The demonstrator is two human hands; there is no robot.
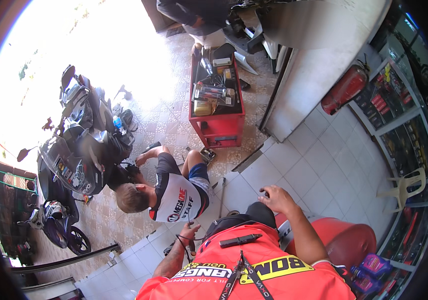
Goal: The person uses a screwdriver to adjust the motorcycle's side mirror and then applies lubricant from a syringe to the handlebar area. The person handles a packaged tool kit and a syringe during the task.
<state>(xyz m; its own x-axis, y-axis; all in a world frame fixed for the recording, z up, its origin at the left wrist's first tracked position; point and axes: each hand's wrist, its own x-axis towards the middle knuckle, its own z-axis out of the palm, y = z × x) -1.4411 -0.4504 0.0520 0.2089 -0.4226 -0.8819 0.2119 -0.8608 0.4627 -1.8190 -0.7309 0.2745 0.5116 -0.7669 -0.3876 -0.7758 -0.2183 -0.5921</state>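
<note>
My left hand (190,231), low at centre, is closed on a black hose with a small tool whose shape is unclear. My right hand (276,199) is closed round a small dark object beside my dark-clad leg (259,212). A long metal bar (222,197) lies on the tiles between my hands. Just ahead and left of me, a co-worker (174,200) in a white and black shirt crouches at a dark scooter (76,165), arms reaching toward it. A red drum (344,237) stands behind my right arm.
A red tool cart (216,127) stands ahead, another person (191,17) beyond it. A second motorcycle (59,230) is at left. A wall (304,75), extinguisher (344,90), plastic chair (406,187) and glass display case (399,135) line the right. Purple containers (374,270) sit lower right.
</note>
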